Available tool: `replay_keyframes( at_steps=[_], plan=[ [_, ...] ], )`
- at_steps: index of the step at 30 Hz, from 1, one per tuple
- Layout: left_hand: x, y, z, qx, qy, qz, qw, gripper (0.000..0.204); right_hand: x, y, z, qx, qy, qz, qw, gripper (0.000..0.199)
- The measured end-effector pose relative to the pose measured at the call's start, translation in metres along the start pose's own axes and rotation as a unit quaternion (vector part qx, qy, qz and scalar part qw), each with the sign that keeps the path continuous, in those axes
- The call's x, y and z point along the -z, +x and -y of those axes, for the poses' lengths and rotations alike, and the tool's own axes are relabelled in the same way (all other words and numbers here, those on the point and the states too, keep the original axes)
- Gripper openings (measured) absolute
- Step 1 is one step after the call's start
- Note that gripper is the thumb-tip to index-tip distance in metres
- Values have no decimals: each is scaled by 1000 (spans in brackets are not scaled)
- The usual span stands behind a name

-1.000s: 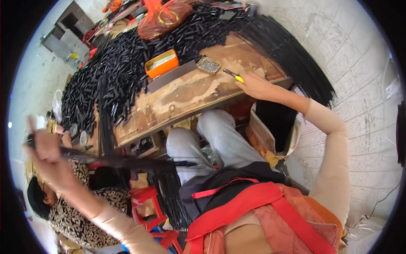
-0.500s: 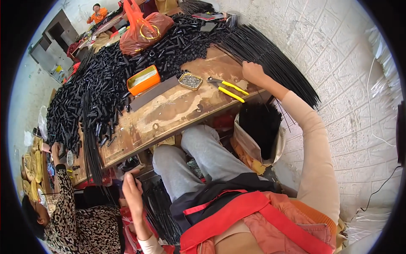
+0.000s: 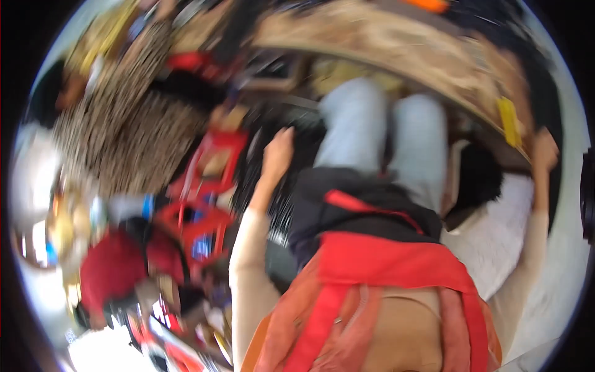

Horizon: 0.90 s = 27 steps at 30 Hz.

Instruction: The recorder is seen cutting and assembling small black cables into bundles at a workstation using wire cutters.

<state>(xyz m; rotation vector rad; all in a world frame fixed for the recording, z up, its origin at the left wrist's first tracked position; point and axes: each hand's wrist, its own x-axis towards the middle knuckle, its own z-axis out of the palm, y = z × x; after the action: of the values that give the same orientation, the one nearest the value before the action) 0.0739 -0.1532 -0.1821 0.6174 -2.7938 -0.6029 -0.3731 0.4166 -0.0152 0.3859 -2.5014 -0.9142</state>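
Motion smears the whole view. My left hand (image 3: 279, 152) is stretched out left of my knees, over or beside a bundle of thin black rods (image 3: 304, 139) under the table's level. Its fingers are too blurred to read, and nothing shows clearly in them. At the far right, my right hand (image 3: 545, 149) is closed in a fist by the table edge, and what it holds, if anything, cannot be made out. Near it on the table (image 3: 384, 31) lies a tool with yellow handles (image 3: 509, 121).
A co-worker in a patterned top (image 3: 130, 118) sits at the left. Red plastic stools (image 3: 214, 164) stand between us. Behind is another person in dark red (image 3: 114, 270). A white sack with black contents (image 3: 477, 177) stands right of my knees.
The view has swung down and left, so most of the tabletop has gone out of sight. My left arm is stretched further forward. My right hand stays by the table's right end.
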Motion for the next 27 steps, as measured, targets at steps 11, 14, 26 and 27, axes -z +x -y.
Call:
replay_keyframes(
  at_steps=[11, 14, 26, 27],
  plan=[
    [-10, -53, 53, 259, -104, -22, 960, 42, -117, 31, -16, 11, 126, 89, 988, 39],
    [-40, -31, 46, 249, -135, -15, 959, 42, -168, 57, -129, 35, 170, -74, 982, 38],
    [-35, -20, 35, 63, -91, 296, 949, 37, -73, 115, -198, -149, 747, 211, 613, 25],
    [-38, -19, 32, 22, -82, 272, 958, 38, -57, 117, -200, -108, 769, 247, 580, 30]
  ],
)
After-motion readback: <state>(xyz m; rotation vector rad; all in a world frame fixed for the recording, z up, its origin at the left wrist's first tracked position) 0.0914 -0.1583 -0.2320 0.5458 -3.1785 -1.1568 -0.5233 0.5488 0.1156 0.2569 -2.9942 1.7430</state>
